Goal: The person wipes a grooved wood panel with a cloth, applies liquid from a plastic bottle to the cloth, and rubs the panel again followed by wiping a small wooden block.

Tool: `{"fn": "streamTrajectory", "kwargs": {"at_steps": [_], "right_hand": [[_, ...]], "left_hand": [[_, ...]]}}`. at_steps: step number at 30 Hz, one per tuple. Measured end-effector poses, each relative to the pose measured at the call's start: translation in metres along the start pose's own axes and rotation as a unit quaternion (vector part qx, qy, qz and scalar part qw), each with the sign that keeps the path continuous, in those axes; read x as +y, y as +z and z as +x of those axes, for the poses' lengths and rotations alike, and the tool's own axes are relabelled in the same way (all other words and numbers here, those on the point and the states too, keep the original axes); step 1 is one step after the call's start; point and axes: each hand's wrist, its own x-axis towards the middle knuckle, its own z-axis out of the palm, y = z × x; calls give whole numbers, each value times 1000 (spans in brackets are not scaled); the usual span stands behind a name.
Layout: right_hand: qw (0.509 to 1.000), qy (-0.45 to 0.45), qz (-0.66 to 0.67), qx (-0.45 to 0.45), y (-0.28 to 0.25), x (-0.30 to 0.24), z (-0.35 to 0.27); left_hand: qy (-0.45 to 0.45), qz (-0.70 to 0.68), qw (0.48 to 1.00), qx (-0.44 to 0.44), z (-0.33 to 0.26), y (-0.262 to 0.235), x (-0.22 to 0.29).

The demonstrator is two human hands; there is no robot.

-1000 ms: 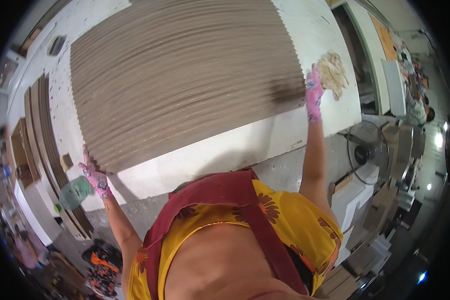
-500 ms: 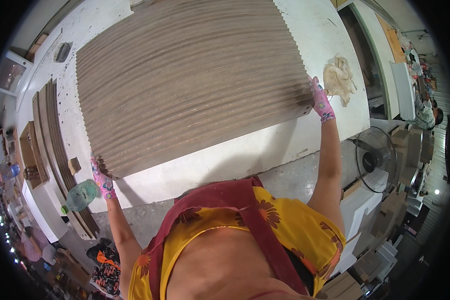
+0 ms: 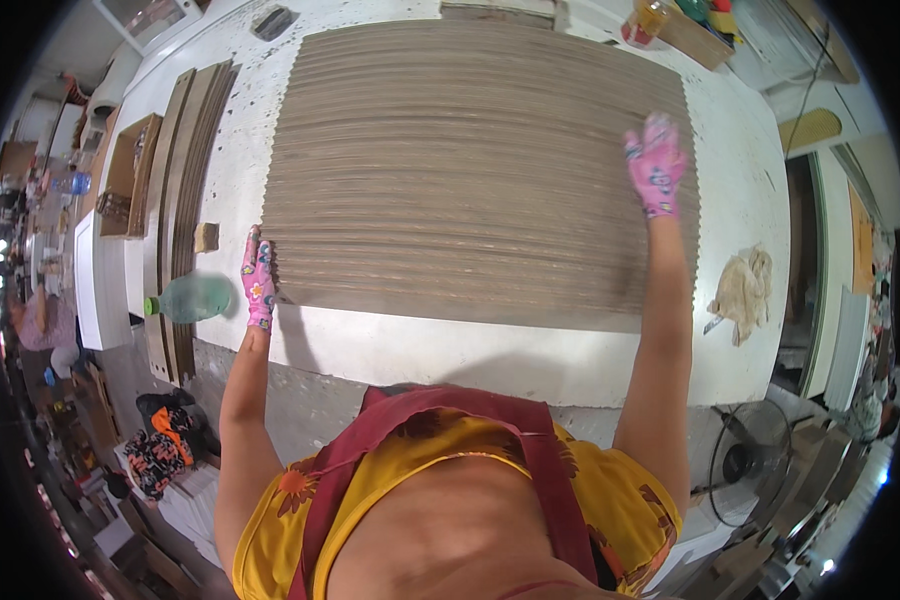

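Note:
A wide sheet of brown wood-look slats (image 3: 450,180), laid side by side with jagged ends left and right, lies on the white table (image 3: 370,345). At its near left corner is my left hand (image 3: 258,275), in a pink flowered glove, with fingers stretched along the slat ends. My right hand (image 3: 657,165), gloved the same way, is over the right part of the slats, fingers spread and slightly blurred. Whether its palm touches them I cannot tell. Neither hand grips anything.
To the left are a green-capped bottle (image 3: 195,297), a small tan block (image 3: 206,237), stacked brown strips (image 3: 185,200) and a wooden box (image 3: 130,180). A crumpled cloth (image 3: 742,290) lies on the right. A plastic cup (image 3: 645,22) stands far right; a fan (image 3: 740,460) is near right.
My right hand has left the near right corner of the slats and moved farther away over their top. My left hand stays at the left ends. The view has shifted, and the slats look more level.

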Motion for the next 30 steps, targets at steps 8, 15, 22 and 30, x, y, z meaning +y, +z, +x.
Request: {"fn": "streamTrajectory", "kwargs": {"at_steps": [8,15,22,30], "right_hand": [[984,-17,14,-176,-11,-30,65],[994,-60,32,-84,41,-138,107],[984,-52,49,-162,52,-153,103],[966,-240,85,-36,-10,-250,-13]], "left_hand": [[-67,-18,997,19,-12,1,29],[-33,-17,999,11,-5,5,26],[-94,-87,991,28,-13,8,32],[-151,-107,982,32,-16,2,27]]}}
